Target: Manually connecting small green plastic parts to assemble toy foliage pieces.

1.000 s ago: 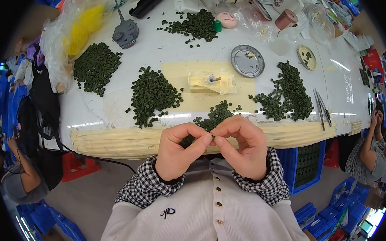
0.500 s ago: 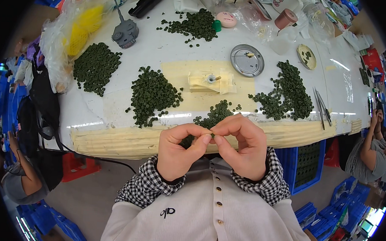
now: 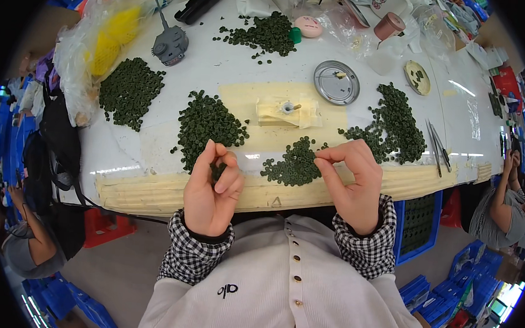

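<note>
My left hand (image 3: 209, 191) is raised over the near edge of the table, in front of a heap of small dark green wheels (image 3: 208, 122). Its fingers curl around a few dark green wheels (image 3: 217, 170), partly hidden in the palm; the index finger points up. My right hand (image 3: 356, 184) has thumb and index tip pinched together at the right side of a smaller, spread-out pile of green wheels (image 3: 293, 165). Whatever lies between those fingertips is too small to make out. The two hands are well apart, with the smaller pile between them.
More green wheels lie in heaps at left (image 3: 131, 92), at back (image 3: 269, 34) and right (image 3: 398, 123). A taped block with a post (image 3: 286, 110), round metal lid (image 3: 336, 83), tweezers (image 3: 434, 146) and grey tank turret model (image 3: 170, 45) are on the table. Co-workers sit at both sides.
My hands, previously together at the fingertips, have separated. The left moved left and turned its fingers upward; the right moved to the right, by the small pile.
</note>
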Action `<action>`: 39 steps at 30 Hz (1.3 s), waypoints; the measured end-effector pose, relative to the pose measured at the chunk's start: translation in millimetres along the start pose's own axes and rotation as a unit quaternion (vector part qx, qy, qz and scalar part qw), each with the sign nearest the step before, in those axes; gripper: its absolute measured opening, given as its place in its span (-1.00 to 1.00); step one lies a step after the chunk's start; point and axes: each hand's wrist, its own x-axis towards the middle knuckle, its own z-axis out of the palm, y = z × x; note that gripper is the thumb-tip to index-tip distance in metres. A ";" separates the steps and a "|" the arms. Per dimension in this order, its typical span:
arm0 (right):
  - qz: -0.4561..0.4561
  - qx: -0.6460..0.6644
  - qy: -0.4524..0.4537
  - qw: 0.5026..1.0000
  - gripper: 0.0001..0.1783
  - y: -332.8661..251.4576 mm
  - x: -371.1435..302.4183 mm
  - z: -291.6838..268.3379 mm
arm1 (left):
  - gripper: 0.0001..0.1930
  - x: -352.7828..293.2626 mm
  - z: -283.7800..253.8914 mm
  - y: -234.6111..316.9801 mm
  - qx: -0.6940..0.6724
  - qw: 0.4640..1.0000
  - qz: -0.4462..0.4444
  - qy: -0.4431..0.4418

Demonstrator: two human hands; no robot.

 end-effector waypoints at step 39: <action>0.168 0.278 -0.069 0.943 -0.88 6.1 -3.8 11.2 | -0.78 -5.7 14.0 -22.0 0.155 0.983 -0.083 -0.051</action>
